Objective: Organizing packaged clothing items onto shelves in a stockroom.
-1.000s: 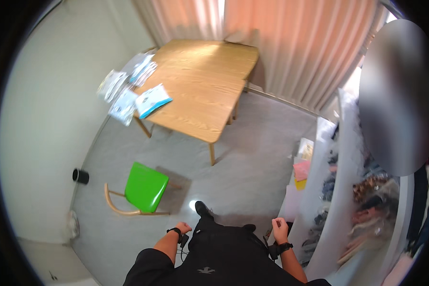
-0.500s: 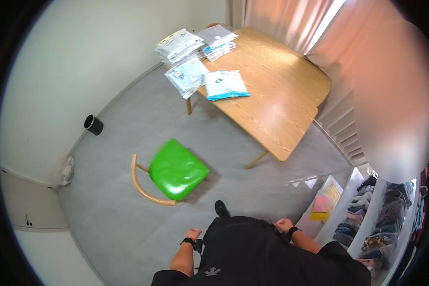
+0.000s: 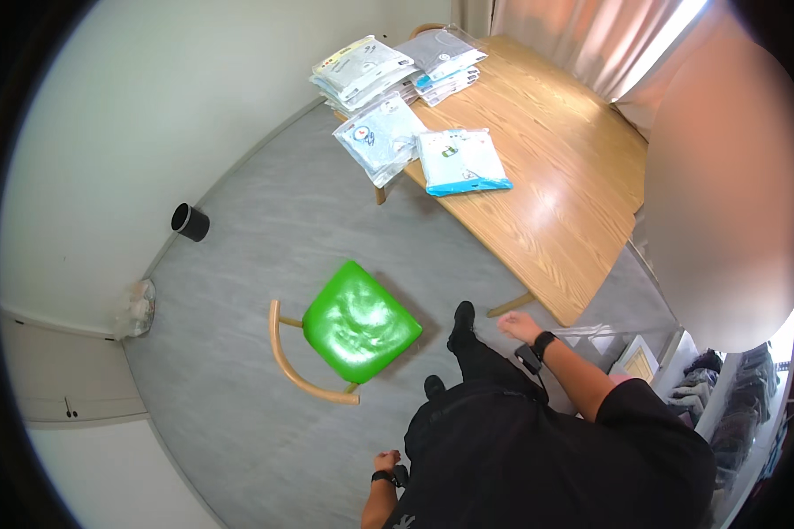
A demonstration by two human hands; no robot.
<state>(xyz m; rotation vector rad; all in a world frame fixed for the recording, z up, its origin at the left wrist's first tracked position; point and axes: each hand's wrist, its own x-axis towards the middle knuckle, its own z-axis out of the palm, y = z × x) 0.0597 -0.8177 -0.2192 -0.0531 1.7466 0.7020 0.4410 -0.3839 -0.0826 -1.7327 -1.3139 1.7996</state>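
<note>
My right hand [image 3: 520, 326] hangs above the floor, in front of my body and just beside the near corner of the pale-brown wooden surface [image 3: 547, 194] in this view; its fingers look curled, but blur keeps me from telling how narrow that grip is. My left hand [image 3: 386, 460] is low at my left side, fingers bent inward, too small to tell how closed its grip is. Ahead of it stands the chair with a glossy green seat [image 3: 362, 322] and a curved wooden back, apart from both hands. At the surface's far left lie two stacks of clear-plastic packets [image 3: 363, 69]. Nearer me, a pale blue flat packet [image 3: 379, 137] juts over the edge, beside a white packet with a bright blue band [image 3: 463, 161].
</note>
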